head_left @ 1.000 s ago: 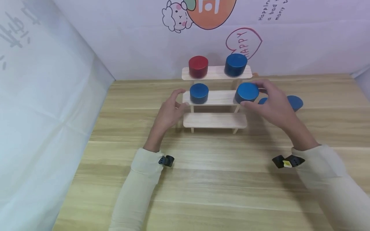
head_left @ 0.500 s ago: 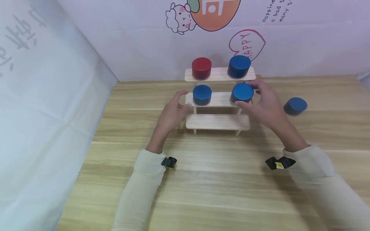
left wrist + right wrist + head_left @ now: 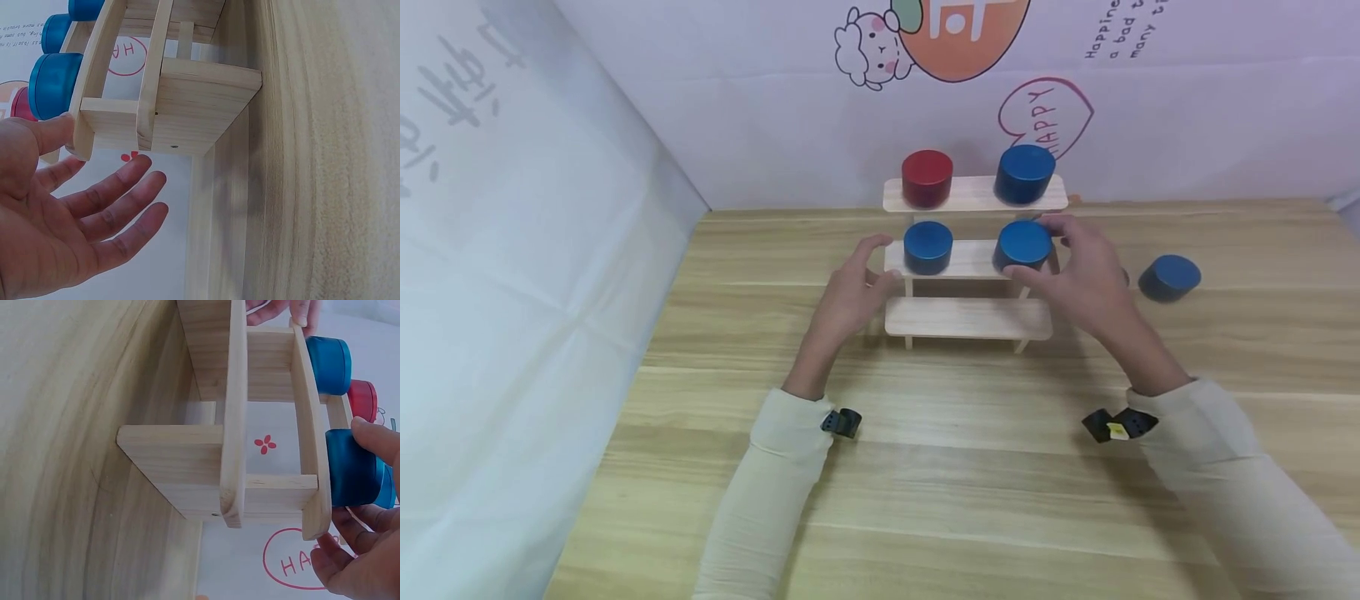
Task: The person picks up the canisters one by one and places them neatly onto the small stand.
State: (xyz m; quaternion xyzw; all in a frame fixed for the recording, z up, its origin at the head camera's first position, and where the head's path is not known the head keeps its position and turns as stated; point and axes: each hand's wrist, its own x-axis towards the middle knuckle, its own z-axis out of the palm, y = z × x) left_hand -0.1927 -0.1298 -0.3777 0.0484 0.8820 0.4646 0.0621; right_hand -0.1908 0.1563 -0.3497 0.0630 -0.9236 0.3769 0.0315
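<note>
A three-tier wooden step shelf [image 3: 967,318] stands at the back of the table. A red cylinder [image 3: 927,177] and a blue cylinder [image 3: 1025,173] stand on its top tier. The middle tier carries a blue cylinder [image 3: 928,247] at its left end. At that tier's right end, my right hand [image 3: 1043,255] grips a second blue cylinder [image 3: 1022,242], also seen in the right wrist view [image 3: 353,467], thumb in front and fingers behind. My left hand [image 3: 880,262] is at the shelf's left end with fingers straight, its thumb [image 3: 44,134] against the shelf's side [image 3: 169,106].
One more blue cylinder [image 3: 1169,277] lies on the wooden table [image 3: 925,467] to the right of the shelf. White paper walls close off the left and the back. The bottom tier holds nothing.
My right hand has carried its blue cylinder a little leftward onto the middle tier's right end, uncovering the loose blue cylinder on the table. The left hand has stayed at the shelf's left end.
</note>
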